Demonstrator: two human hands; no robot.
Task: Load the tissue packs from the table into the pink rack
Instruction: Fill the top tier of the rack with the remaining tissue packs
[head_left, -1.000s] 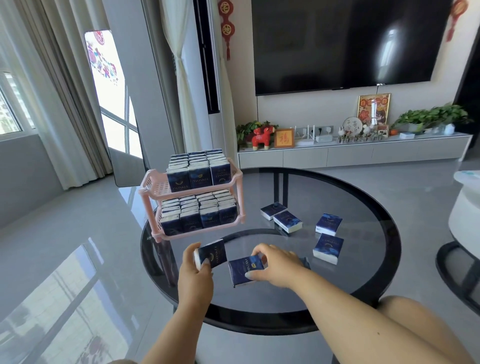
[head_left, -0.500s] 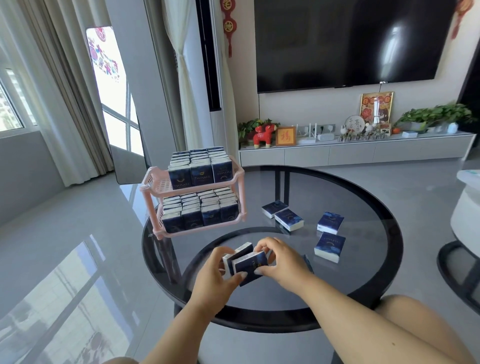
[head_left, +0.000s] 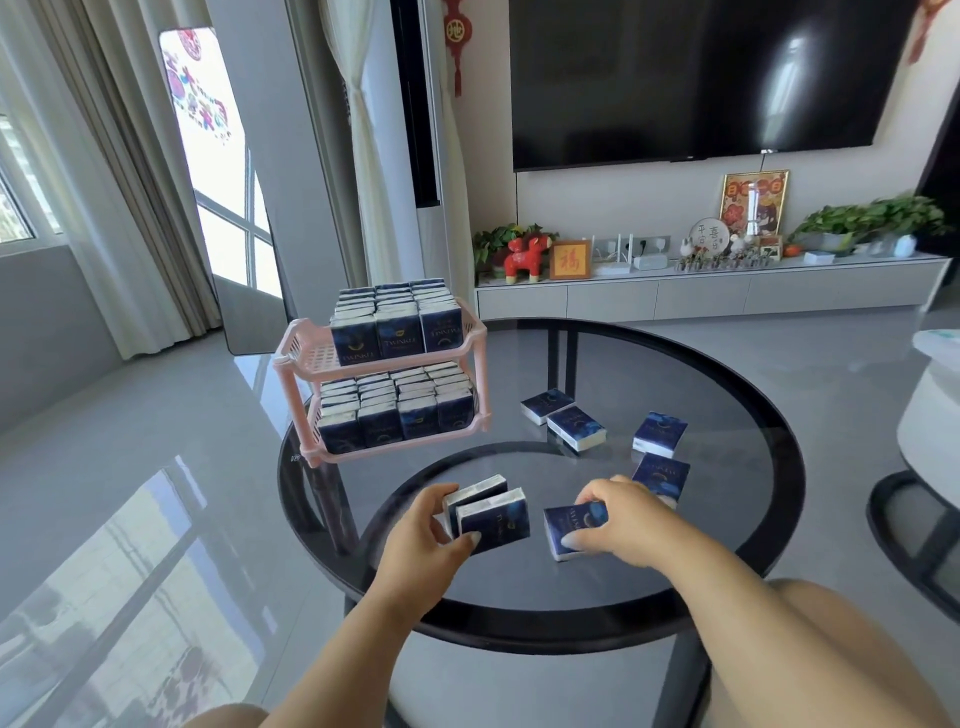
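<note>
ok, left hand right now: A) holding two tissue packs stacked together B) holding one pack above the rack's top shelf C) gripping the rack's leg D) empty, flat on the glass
A: the left hand grips two tissue packs pressed face to face, low over the glass table, well short of the pink rack.

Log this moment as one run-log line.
left hand: holds two tissue packs | right hand: grips pack on table | pink rack: both tiers stocked | loose packs: four
</note>
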